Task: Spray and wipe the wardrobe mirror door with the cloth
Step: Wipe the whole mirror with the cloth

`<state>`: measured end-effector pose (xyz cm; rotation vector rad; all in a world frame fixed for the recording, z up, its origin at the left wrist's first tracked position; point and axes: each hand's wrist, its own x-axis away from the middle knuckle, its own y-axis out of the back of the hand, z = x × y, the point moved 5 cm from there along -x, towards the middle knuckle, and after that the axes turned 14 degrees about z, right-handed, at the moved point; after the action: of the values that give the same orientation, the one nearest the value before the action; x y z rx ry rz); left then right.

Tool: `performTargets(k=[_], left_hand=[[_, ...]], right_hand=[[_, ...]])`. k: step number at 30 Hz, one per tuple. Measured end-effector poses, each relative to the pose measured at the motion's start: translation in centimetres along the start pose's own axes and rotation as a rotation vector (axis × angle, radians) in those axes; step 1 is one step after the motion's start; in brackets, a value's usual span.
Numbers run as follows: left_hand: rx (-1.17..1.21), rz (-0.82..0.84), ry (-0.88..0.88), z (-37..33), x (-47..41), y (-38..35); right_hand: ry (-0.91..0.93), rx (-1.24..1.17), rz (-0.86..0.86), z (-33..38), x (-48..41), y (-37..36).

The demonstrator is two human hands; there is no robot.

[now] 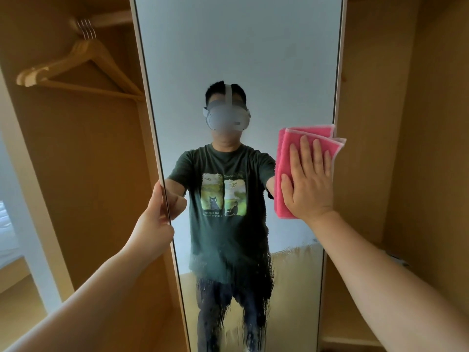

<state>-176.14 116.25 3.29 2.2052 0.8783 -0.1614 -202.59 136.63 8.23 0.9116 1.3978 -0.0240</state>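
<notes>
two hands busy: right hand (308,181), fingers flat, pressing pink cloth (284,161) at mirror door (228,59) right edge; left hand (154,217) gripping left edge. risk: spray streaks (228,288) low down left drying.

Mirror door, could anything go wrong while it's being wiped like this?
Maybe. The pink cloth sits at the mirror door's right edge under the flat right hand, so a stroke could slip off. The left hand grips the other edge; fingers might smudge there. Spray streaks lower down could dry into marks.
</notes>
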Motion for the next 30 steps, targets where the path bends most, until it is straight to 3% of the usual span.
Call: performTargets(k=[14,26,30], left_hand=[[0.016,-0.009,0.028,-0.5,0.3,-0.1],[0.125,-0.189,-0.013,-0.3,1.3,-1.0],[0.165,-0.158,0.031,0.9,2.6,-2.8]], right_hand=[[-0.017,-0.026,0.053,0.4,8.8,-5.5],[0.006,-0.052,0.063,0.8,10.3,-5.8],[0.021,-0.061,0.060,0.7,10.4,-6.0]])
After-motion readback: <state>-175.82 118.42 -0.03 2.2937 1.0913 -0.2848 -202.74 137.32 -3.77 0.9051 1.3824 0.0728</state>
